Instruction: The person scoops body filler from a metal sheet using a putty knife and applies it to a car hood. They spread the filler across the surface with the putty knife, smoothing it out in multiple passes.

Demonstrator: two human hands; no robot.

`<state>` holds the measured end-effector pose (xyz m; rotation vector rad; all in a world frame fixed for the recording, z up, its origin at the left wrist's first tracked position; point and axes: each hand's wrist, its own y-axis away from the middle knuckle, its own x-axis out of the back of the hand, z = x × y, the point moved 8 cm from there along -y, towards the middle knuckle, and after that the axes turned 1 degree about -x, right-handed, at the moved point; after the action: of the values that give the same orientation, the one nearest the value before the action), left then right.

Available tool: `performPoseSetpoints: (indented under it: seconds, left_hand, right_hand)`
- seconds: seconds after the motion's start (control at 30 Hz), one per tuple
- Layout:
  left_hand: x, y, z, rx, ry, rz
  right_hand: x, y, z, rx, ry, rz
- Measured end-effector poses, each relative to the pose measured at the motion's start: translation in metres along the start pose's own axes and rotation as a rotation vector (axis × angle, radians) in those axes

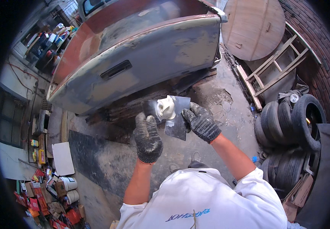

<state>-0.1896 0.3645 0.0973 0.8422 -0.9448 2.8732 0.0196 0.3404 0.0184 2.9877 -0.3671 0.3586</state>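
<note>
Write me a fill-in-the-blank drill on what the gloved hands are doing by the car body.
1. The left hand and the right hand both wear dark work ____.
2. On the flat metal spreader held between them sits a lump of ____ filler putty.
3. To the person's right lies a stack of old ____.
4. The sanded car body panel stands ____ the hands in the picture.

Missing words: gloves; white; tyres; above

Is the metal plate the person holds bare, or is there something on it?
Loaded: a white lump of putty sits on the dark metal plate, held between the gloved left hand and right hand.
</note>
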Motion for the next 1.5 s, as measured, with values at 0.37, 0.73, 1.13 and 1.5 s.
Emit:
performPoseSetpoints:
  seconds: [0.37,0.73,1.13,1.5]
  left_hand:
    - [0.000,0.015,0.007,-0.265,-0.148,-0.119]
    - [0.001,0.009,-0.069,0.353,0.410,-0.098]
    - [0.000,-0.008,-0.009,-0.097,-0.077,0.203]
    - [0.002,-0.007,-0.019,0.013,-0.033,0.097]
  right_hand:
    - [0.016,-0.020,-0.046,0.269,0.004,0.095]
    - [0.019,0.023,-0.114,0.644,0.420,-0.212]
    - [0.001,0.058,-0.131,0.920,0.824,-0.005]
    - [0.004,0.051,-0.140,0.969,0.679,0.065]
